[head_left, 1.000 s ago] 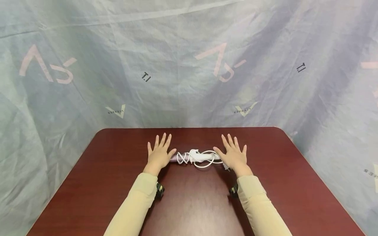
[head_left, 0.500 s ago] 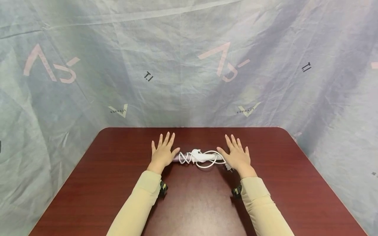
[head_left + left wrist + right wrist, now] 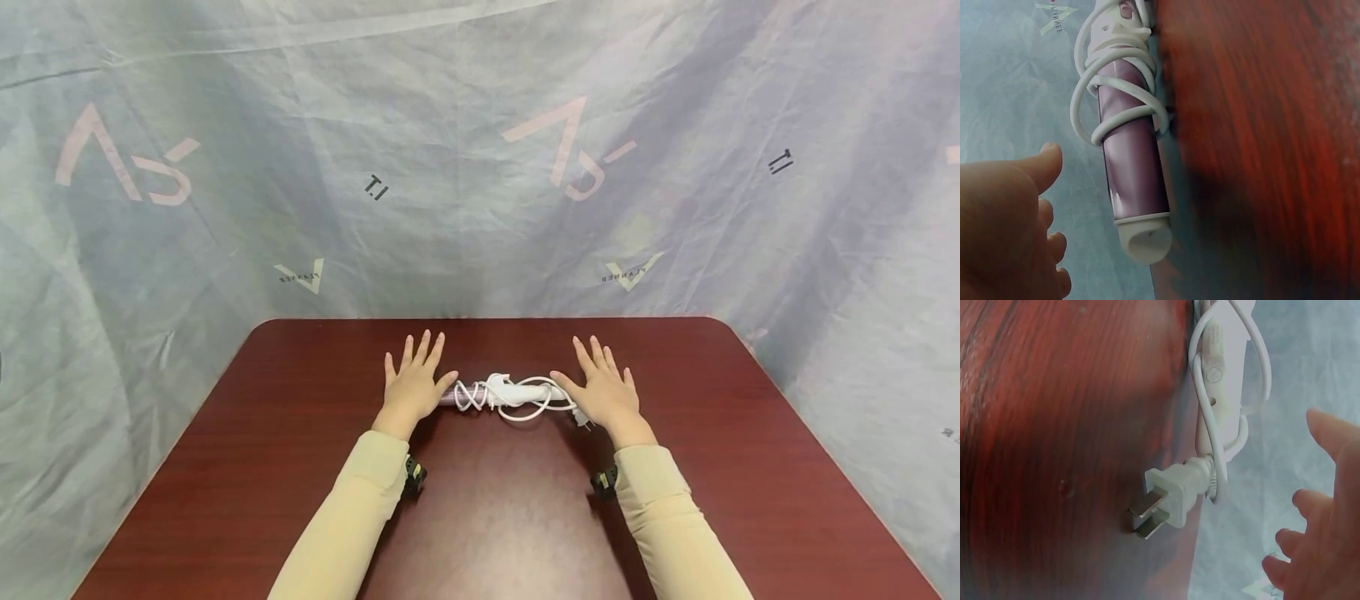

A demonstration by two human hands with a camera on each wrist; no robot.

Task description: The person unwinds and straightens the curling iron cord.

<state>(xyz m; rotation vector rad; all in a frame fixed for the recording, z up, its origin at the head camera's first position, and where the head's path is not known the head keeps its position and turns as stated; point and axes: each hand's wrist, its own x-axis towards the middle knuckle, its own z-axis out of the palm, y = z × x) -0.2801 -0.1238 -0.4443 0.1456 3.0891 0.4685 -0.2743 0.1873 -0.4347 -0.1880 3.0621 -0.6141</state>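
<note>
Left grip, right grip spread, empty; cylindrical purple-and-white plastic wand between them on red-brown wooden counter. Loosely coiled white cord could snag during lift.

**Site Type: Screened Recording Station**

Classification: a screened-off station, most like a recording booth or studio corner. Indicators: a creased grey fabric screen hangs beyond the far edge and along both sides of the worktop. The screen carries repeated prints: pink angular emblems, short black lettering and pale V-shaped logos with mirrored text. The worktop is reddish-brown, wood-grained, with rounded far corners. Black devices sit at the sleeve cuffs. Building type behind the screen: cannot be determined.
</note>
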